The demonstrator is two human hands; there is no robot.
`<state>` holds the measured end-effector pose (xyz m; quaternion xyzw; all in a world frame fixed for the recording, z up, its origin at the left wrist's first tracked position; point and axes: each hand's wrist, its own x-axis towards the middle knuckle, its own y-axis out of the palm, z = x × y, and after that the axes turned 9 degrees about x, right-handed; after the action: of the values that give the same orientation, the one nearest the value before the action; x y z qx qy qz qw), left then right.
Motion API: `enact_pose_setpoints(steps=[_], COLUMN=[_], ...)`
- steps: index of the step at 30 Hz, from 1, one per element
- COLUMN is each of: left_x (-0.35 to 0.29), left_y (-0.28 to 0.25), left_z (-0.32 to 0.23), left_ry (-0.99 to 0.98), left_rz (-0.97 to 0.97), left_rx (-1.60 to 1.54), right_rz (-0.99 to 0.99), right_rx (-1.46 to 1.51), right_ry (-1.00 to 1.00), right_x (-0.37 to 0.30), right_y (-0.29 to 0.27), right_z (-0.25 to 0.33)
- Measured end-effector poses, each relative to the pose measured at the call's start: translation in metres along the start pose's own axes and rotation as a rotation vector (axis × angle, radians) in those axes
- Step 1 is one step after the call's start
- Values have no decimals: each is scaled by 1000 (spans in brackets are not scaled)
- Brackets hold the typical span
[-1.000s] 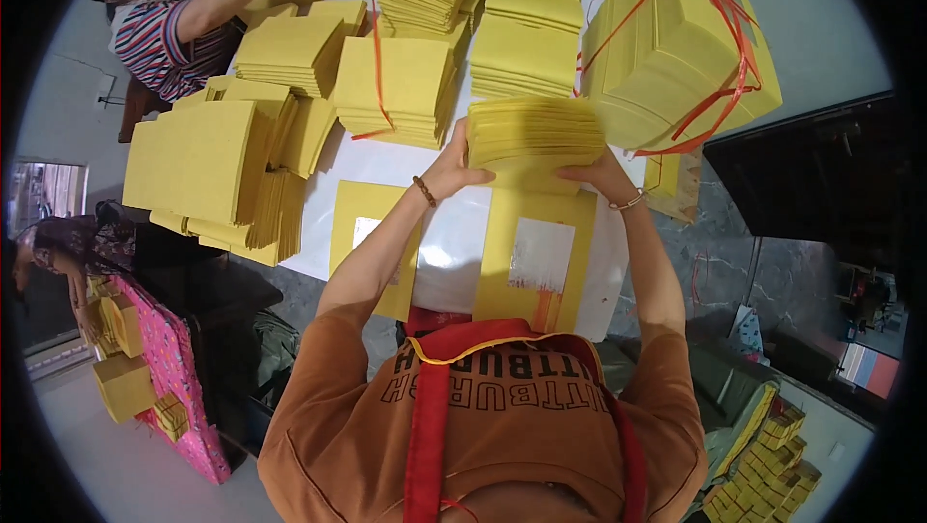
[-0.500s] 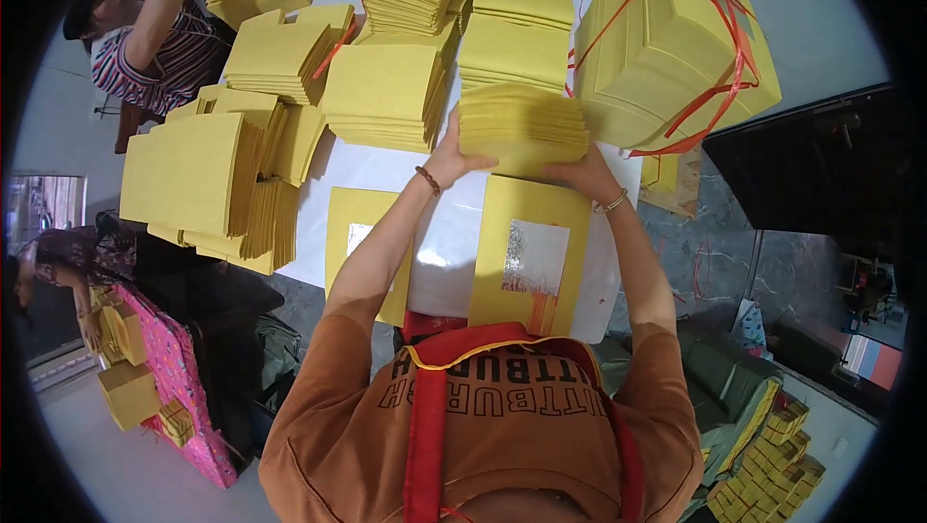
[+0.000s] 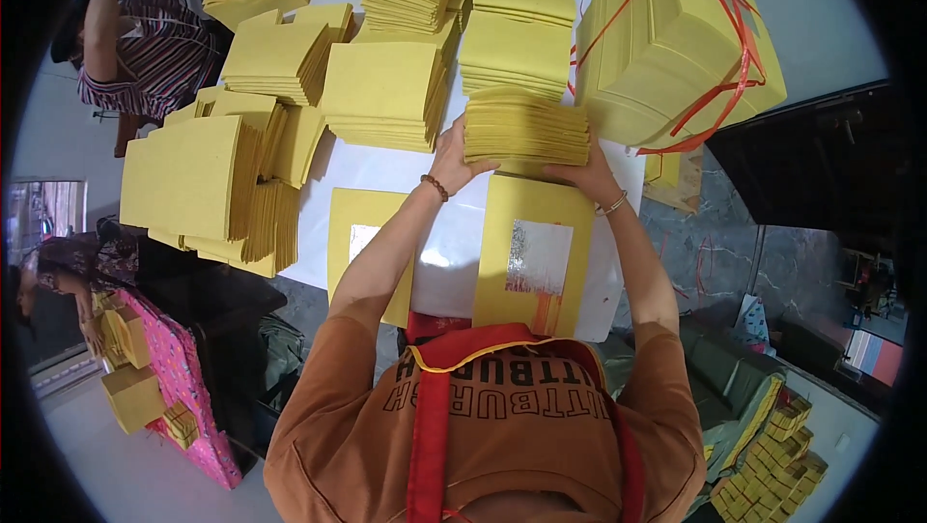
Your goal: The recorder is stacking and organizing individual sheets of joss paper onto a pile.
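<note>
Between my two hands is a thick stack of folded yellow paper (image 3: 526,129), its layered edges facing me. My left hand (image 3: 458,162) grips its left side, thumb along the near edge. At its right side my right hand (image 3: 591,168) closes on it the same way. Just nearer to me lies a yellow paper pile (image 3: 492,262) with a silvery rectangle (image 3: 539,256) and reddish streaks on top. To its left, partly hidden by my left forearm, is a similar yellow sheet (image 3: 352,204) with a silvery patch.
Yellow paper stacks (image 3: 379,84) crowd the far and left parts of the white table (image 3: 449,233). A big yellow bundle tied with red string (image 3: 666,50) stands at right. One person (image 3: 150,45) is at far left; another (image 3: 82,262) handles yellow bundles by a pink cloth (image 3: 183,378).
The stack's layered edges show more sharply, and it stays between my hands at nearly the same place. The person at far left has shifted their head and arms.
</note>
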<state>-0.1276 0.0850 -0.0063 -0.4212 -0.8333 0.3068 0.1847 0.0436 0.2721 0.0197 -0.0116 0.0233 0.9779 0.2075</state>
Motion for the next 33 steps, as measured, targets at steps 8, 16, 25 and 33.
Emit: enact_pose_setpoints(steps=[8, 16, 25, 33], left_x=[-23, -30, -19, -16], left_y=[4, 0, -71, -59], left_z=[-1, -8, -78, -105], left_ry=[-43, -77, 348, 133], left_rz=[34, 116, -37, -166], left_rx=[-283, -228, -682, -712], right_rz=[-37, -121, -75, -62], right_rx=[141, 95, 622, 863], right_ry=[78, -5, 101, 109], right_x=[-17, -31, -26, -5], right_y=[8, 10, -9, 31], right_z=[8, 11, 29, 19])
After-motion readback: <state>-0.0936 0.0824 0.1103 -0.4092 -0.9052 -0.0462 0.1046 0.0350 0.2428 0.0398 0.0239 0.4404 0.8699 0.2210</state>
